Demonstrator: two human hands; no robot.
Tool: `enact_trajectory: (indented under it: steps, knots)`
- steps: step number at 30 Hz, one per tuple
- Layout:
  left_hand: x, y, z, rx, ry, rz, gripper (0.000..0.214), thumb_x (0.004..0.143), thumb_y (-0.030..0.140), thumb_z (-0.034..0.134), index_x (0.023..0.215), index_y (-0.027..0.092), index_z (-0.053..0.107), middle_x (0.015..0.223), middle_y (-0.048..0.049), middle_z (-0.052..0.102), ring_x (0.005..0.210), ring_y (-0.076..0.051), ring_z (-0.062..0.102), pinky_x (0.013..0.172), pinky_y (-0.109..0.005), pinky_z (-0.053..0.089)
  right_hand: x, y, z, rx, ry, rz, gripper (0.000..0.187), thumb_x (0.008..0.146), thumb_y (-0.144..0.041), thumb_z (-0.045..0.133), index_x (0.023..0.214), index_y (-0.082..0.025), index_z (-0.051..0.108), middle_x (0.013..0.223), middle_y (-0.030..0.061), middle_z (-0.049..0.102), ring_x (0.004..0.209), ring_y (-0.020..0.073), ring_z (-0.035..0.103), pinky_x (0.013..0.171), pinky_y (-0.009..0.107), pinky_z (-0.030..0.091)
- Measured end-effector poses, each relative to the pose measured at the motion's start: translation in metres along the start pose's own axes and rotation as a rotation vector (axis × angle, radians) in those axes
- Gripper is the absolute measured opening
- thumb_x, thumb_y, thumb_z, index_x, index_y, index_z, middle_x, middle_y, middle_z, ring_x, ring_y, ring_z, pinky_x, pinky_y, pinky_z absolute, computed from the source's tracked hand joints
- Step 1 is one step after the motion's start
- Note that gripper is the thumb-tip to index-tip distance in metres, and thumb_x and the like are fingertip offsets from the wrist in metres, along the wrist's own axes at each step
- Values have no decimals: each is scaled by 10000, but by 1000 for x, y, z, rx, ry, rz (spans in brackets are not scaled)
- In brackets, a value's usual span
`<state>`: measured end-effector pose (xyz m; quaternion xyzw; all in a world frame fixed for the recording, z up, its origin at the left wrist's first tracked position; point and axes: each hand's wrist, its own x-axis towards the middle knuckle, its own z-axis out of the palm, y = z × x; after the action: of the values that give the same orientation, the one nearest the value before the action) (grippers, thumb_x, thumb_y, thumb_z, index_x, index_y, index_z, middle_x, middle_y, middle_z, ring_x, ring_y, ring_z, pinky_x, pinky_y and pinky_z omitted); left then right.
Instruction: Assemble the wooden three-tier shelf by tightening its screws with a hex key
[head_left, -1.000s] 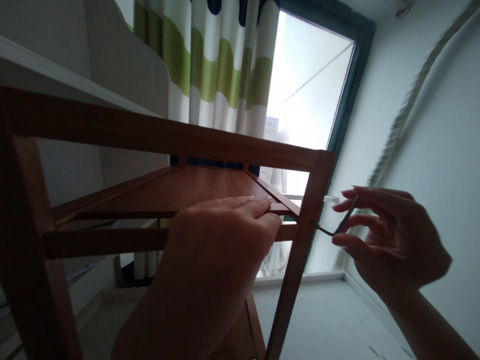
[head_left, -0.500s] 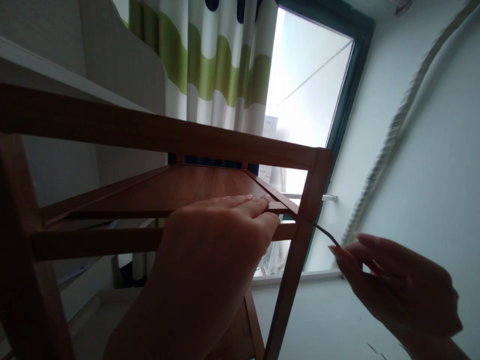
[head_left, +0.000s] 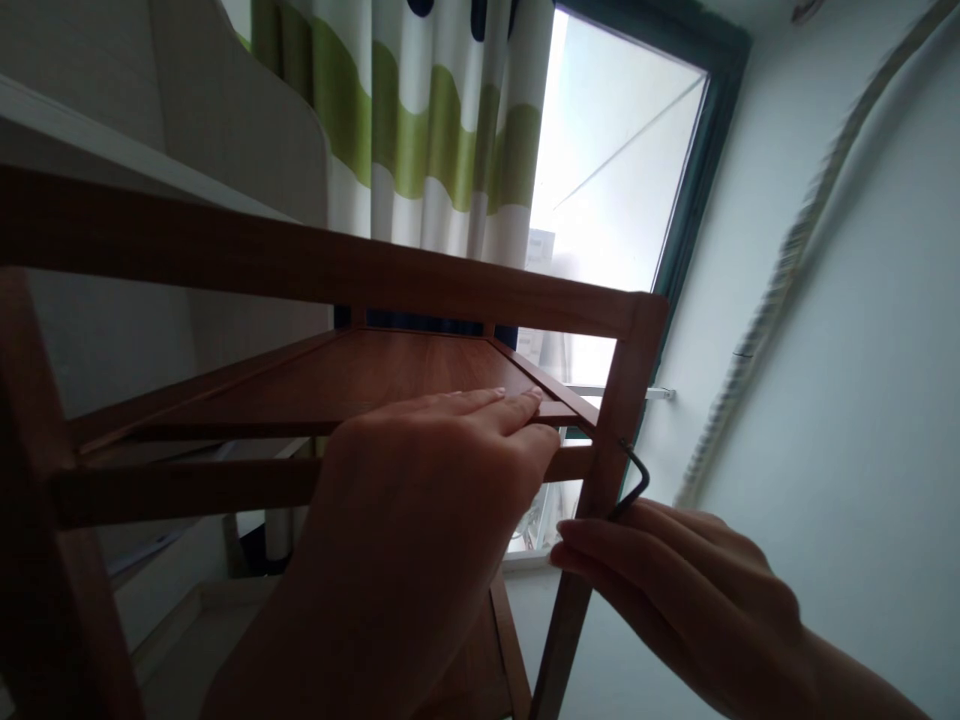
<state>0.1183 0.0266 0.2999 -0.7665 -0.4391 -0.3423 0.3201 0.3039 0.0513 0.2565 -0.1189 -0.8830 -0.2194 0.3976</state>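
Note:
My left hand (head_left: 442,480) reaches over the front of the reddish-brown wooden shelf (head_left: 375,370). Its fingers lie along the top of the board, the thumb is by the front rail, and the palm hides part of the edge. At the right post (head_left: 630,370), my right hand (head_left: 690,590) pinches a bent dark hex key (head_left: 639,480) between thumb and fingers. The key's upper end meets the outer side of the post at about shelf height; its lower end is hidden in the fingers.
A top rail (head_left: 322,265) crosses above my left hand, and a lower rail (head_left: 187,490) runs beneath the board. Behind stand a green-and-white curtain (head_left: 420,130) and a window (head_left: 622,130). A wrapped pipe (head_left: 780,270) runs along the wall at the right.
My right hand has swung left and inward, turning the hex key so that its bend and long arm now point down beside the post. My left hand stays in place.

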Motion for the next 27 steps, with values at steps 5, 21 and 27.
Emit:
enact_trajectory:
  steps: [5,21,27]
  knots:
    - [-1,1,1,-6,-16,-20,125,636,125,703,696,229,667,755,4,710,691,-251,658,567,-372,522,0,-1,-8,-18,-65,-5,258,810,-79,577,1062,-122,542,913,69,643,767,170,619,619,280,520]
    - [-2,0,3,45,32,5,102,648,176,728,685,233,652,731,26,701,643,-231,656,515,-361,512,50,-3,-31,34,275,348,57,844,-232,594,794,-237,567,580,-49,576,403,55,469,335,175,428]
    - [0,0,1,40,31,9,143,629,146,754,725,227,684,791,21,718,690,-242,672,546,-385,540,42,15,-44,431,311,553,57,805,-231,646,856,-245,623,478,-63,562,352,81,527,259,127,406]
